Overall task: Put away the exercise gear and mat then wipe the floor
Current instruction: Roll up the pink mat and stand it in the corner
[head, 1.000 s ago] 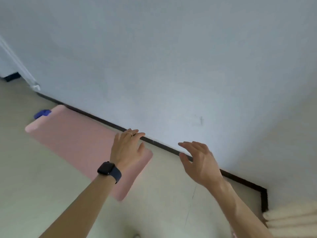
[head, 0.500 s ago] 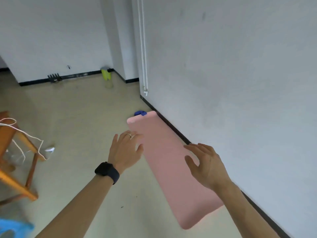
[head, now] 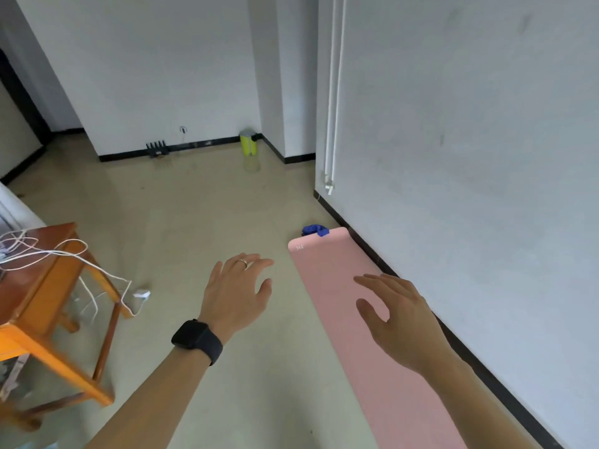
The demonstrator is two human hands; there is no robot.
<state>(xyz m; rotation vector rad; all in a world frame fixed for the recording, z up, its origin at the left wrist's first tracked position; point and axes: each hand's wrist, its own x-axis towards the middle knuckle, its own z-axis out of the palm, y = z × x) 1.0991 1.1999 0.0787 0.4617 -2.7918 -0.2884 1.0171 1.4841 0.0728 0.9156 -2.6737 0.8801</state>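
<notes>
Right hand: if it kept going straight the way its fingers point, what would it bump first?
Probably the flat pink exercise mat: the open right hand hovers over it, fingers aimed along it. Height is unclear.

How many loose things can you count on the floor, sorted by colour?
Pink: 1, the exercise mat
Blue: 1, the small blue item
Yellow-green: 1, the bin
Black: 1, the pronged rack
Total: 4

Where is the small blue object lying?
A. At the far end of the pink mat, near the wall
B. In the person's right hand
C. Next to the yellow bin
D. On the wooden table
A: the blue object lies on the floor touching the far end of the pink mat, close to the wall.
</notes>
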